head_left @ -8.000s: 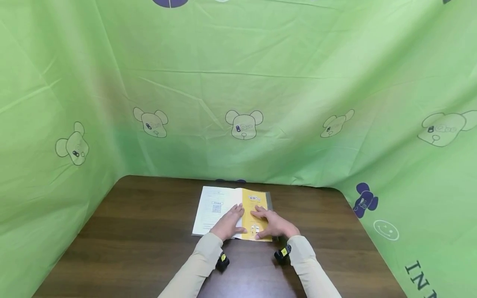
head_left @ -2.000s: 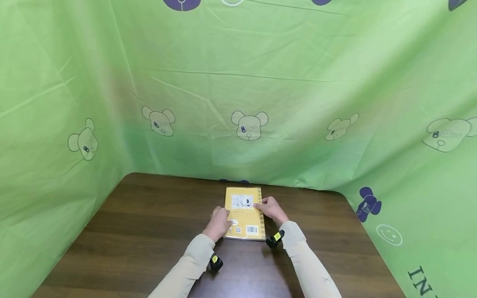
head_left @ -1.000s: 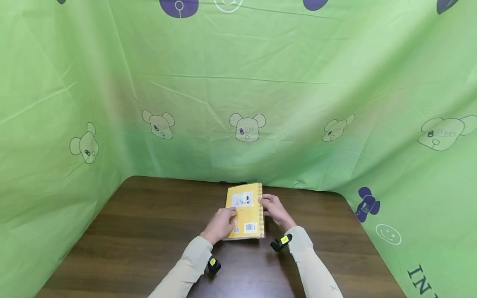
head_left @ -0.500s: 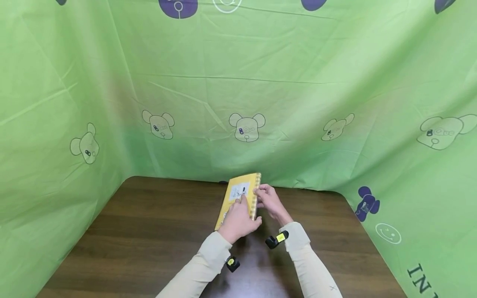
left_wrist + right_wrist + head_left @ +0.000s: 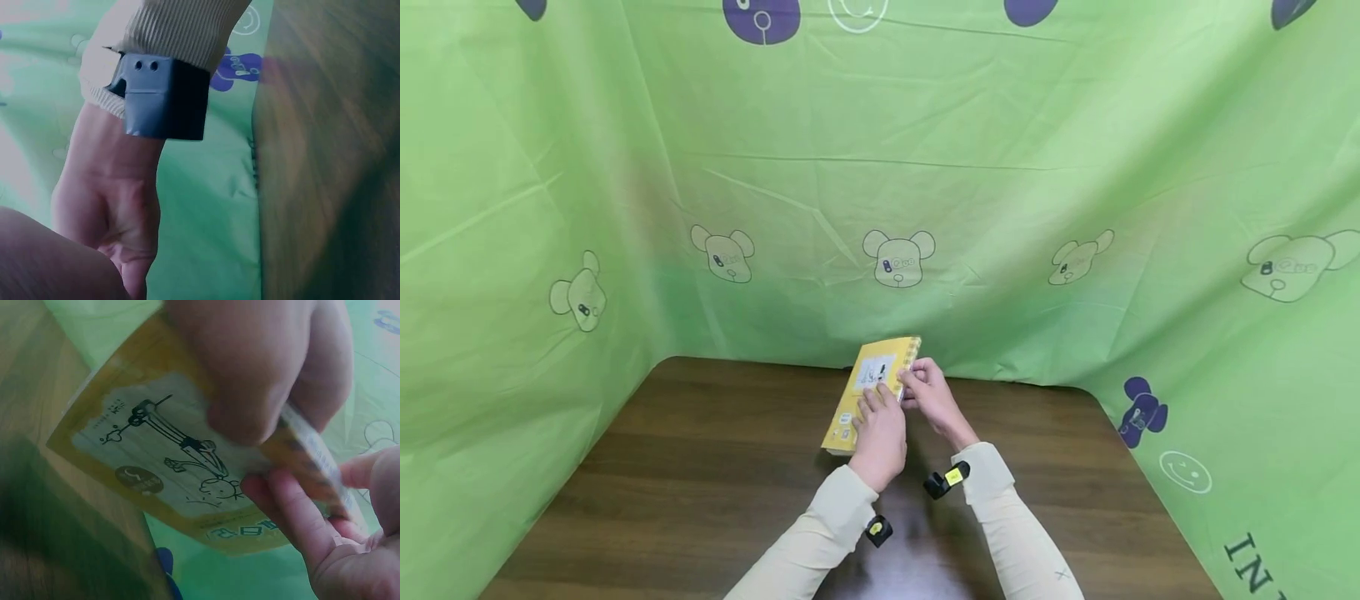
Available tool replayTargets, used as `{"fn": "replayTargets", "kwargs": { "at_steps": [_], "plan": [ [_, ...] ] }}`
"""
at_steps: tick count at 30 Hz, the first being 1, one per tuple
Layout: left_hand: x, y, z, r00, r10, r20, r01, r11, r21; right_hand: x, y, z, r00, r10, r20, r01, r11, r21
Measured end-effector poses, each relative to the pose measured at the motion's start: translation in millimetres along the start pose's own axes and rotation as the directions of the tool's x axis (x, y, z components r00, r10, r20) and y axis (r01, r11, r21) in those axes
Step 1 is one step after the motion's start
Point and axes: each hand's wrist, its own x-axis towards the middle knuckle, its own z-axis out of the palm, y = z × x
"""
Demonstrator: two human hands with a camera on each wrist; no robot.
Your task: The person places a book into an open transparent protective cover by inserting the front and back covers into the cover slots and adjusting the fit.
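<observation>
A yellow book (image 5: 869, 371) with a checkered spine is held tilted, spine side raised, its near left corner low over the table. In the head view my left hand (image 5: 882, 433) grips it near the lower spine, several fingers spread on the top cover, thumb hidden beneath. My right hand (image 5: 932, 400) pinches the upper spine, thumb on top. From below, the right wrist view shows the other cover of the book (image 5: 175, 456), with a cartoon figure. There, my left hand (image 5: 256, 356) enters from the top and my right hand (image 5: 337, 550) from the lower right.
A dark brown wooden table (image 5: 715, 450) lies under the hands. Green curtain (image 5: 790, 200) printed with bear heads stands behind the table and along both sides. A black wrist camera (image 5: 947, 479) sits on the right wrist, another wrist camera (image 5: 878, 530) on the left.
The book lay open under both hands, then was closed flat. Since then it has been lifted and tilted; my left hand moved from its left edge across to the spine side.
</observation>
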Motion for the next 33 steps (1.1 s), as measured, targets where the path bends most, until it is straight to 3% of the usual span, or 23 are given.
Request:
{"fn": "replayTargets", "kwargs": {
  "at_steps": [3, 6, 10, 13, 18, 21, 24, 27, 29, 33],
  "plan": [
    [1.7, -5.4, -1.2, 0.999, 0.015, -0.044, -0.019, 0.995, -0.097, -0.3, -2, 1, 1.0, -0.015, 0.019, 0.015, 1.0, 0.013],
    [3.6, -12.6, -4.8, 0.998, 0.028, -0.058, -0.04, 0.975, -0.217, 1.3, 1, 1, 0.998, -0.031, 0.051, 0.028, 0.998, 0.048],
    [5.8, -21.4, -12.8, 0.998, 0.053, -0.016, -0.055, 0.919, -0.39, 6.5, 8, -2, 0.996, -0.057, 0.072, 0.05, 0.995, 0.091],
    [7.1, -27.1, -17.8, 0.995, 0.102, 0.009, -0.085, 0.867, -0.491, 10.1, 15, -6, 0.998, -0.031, 0.062, 0.027, 0.997, 0.071],
    [9.2, -37.5, -19.1, 0.985, 0.169, 0.021, -0.114, 0.746, -0.656, 13.8, 34, -12, 0.985, 0.137, 0.108, -0.135, 0.991, -0.024],
    [9.7, -44.5, -16.5, 0.979, 0.19, 0.076, -0.066, 0.646, -0.761, 15.7, 47, -15, 0.964, 0.226, 0.143, -0.236, 0.97, 0.059],
    [9.6, -52.8, -10.9, 0.971, 0.196, 0.134, 0.002, 0.558, -0.83, 16.5, 57, -17, 0.962, 0.231, 0.145, -0.258, 0.943, 0.21],
    [10.4, -62.4, -4.7, 0.974, 0.174, 0.145, 0.039, 0.502, -0.864, 16.1, 62, -20, 0.972, 0.188, 0.141, -0.221, 0.935, 0.278],
    [10.8, -69.6, -0.7, 0.983, 0.128, 0.128, 0.05, 0.49, -0.87, 15.7, 64, -21, 0.978, 0.158, 0.134, -0.19, 0.945, 0.266],
    [13.5, -83.7, 6.7, 0.999, 0.001, 0.04, 0.034, 0.502, -0.864, 15.4, 65, -27, 0.987, 0.129, 0.1, -0.148, 0.964, 0.222]
  ]
}}
